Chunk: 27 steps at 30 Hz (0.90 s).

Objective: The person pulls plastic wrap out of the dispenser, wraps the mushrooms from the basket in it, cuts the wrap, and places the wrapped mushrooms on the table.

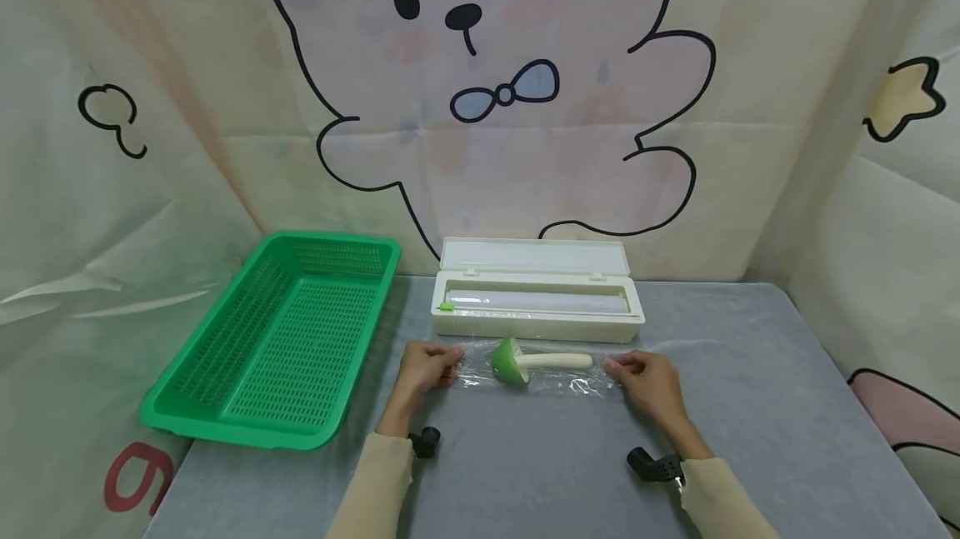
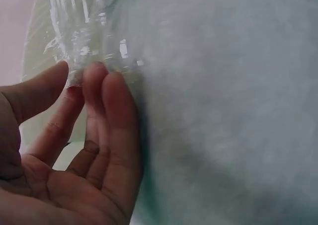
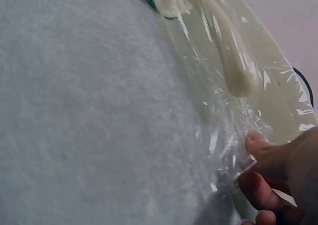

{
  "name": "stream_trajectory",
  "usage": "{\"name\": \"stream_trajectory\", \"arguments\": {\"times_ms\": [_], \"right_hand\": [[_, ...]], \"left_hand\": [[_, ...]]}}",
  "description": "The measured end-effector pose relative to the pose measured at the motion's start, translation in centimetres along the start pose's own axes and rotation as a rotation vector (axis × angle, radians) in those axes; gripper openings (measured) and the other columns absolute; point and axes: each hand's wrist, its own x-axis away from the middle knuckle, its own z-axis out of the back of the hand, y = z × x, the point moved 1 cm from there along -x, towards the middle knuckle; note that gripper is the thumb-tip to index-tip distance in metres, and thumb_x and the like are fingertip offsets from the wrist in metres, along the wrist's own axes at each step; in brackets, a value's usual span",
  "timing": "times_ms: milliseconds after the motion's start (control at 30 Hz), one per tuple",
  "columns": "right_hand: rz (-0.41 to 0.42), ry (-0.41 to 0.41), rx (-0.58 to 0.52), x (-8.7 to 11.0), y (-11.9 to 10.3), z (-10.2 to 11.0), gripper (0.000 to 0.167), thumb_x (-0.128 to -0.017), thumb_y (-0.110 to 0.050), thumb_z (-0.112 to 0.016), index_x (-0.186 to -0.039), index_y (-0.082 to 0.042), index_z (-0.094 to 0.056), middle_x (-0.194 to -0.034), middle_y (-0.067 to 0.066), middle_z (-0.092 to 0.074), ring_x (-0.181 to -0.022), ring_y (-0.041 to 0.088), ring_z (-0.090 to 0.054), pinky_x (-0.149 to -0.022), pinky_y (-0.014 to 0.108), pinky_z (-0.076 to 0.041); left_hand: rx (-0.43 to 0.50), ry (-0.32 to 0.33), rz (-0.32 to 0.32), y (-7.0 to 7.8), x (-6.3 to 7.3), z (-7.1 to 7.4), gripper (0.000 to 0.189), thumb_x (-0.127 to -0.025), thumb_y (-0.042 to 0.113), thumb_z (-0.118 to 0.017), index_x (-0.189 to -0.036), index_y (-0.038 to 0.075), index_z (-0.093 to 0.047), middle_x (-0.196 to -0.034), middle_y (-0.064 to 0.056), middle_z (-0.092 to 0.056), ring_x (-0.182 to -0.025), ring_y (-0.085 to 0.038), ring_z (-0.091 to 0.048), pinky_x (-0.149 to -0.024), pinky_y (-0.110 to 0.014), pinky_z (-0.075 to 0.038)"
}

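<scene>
A mushroom (image 1: 510, 362) with a green cap and a pale stem lies sideways, wrapped in clear cling film (image 1: 474, 362). The left hand (image 1: 427, 368) pinches the gathered film end beyond the cap. At the stem's end, the right hand (image 1: 651, 385) pinches the opposite film end between thumb and fingers. The left wrist view shows the twisted film (image 2: 82, 51) at the fingertips, with only a bit of green cap at the top. In the right wrist view the stem (image 3: 233, 61) shows through crinkled film, the cap mostly out of frame.
Just behind the mushroom stands a white cling film dispenser (image 1: 540, 328), its lid (image 1: 532, 256) raised, with a film roll (image 1: 536, 301) and a green slider (image 1: 446, 306). A green perforated basket (image 1: 281, 347) sits left on the grey-covered table (image 1: 525, 472). Printed curtains (image 1: 585, 164) hang around.
</scene>
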Motion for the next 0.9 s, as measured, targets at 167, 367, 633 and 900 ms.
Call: {"name": "stream_trajectory", "arguments": {"times_ms": [167, 367, 633, 900], "right_hand": [[-0.008, -0.048, 0.003, -0.1, -0.1, 0.7, 0.024, -0.090, -0.023, -0.080, -0.096, -0.001, -0.077, -0.074, 0.002, -0.069, -0.067, 0.012, -0.058, -0.062, 0.028, -0.044], [0.013, 0.011, 0.000, 0.2, -0.9, 1.3, 0.032, -0.089, -0.020, -0.079, -0.110, 0.003, -0.071, -0.082, 0.009, -0.071, -0.071, 0.015, -0.061, -0.064, 0.030, -0.045], [0.097, 0.209, -0.009, 1.0, -2.7, 0.9, 0.034, -0.083, -0.010, -0.083, -0.108, 0.003, -0.063, -0.082, 0.014, -0.069, -0.064, 0.015, -0.057, -0.060, 0.031, -0.043], [0.380, 0.182, -0.058, -0.1, -8.4, -1.0, 0.014, -0.083, -0.004, -0.081, -0.089, -0.002, -0.069, -0.075, 0.006, -0.065, -0.069, 0.022, -0.055, -0.065, 0.035, -0.043]], "left_hand": [[-0.152, 0.064, -0.049, 1.3, 0.5, 0.3, 0.023, -0.094, 0.016, -0.073, -0.105, -0.004, -0.076, -0.085, -0.011, -0.069, -0.072, -0.017, -0.064, -0.064, -0.031, -0.054], [-0.317, 0.400, -0.331, 3.3, 0.9, 0.1, 0.032, -0.090, 0.023, -0.080, -0.108, -0.003, -0.073, -0.098, -0.019, -0.066, -0.090, -0.032, -0.062, -0.078, -0.047, -0.049], [-0.295, 0.487, -0.436, 3.7, -0.6, -1.1, 0.035, -0.084, 0.021, -0.086, -0.107, -0.002, -0.073, -0.112, -0.022, -0.060, -0.105, -0.040, -0.057, -0.088, -0.054, -0.047], [-0.077, 0.456, -0.516, 3.1, -1.9, -1.0, 0.017, -0.078, -0.002, -0.086, -0.091, -0.008, -0.078, -0.112, -0.026, -0.064, -0.109, -0.041, -0.062, -0.093, -0.054, -0.053]]}}
